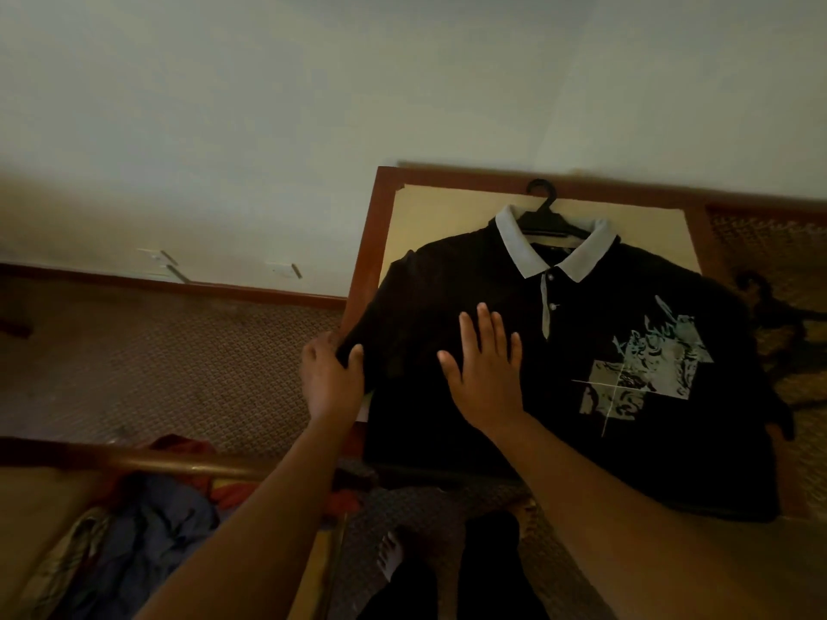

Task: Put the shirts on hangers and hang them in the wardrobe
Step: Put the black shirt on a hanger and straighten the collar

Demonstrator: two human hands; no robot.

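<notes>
The shirt [559, 373] lies flat on the surface [429, 217] ahead of me, its collar on the far side from my fingers. The hanger [543, 217] sits inside the collar, hook pointing away, beyond my fingers. My right hand [485, 373] rests on the shirt's chest; my left hand [331, 378] holds the sleeve just left of it, at the surface's edge. A pile of clothes [147, 530] lies below and left of my left fingers.

Most of the hanger [547, 220] is hidden inside the black shirt [470, 284]. Right of the shirt, a dark thing [760, 302] is too blurry to tell.
</notes>
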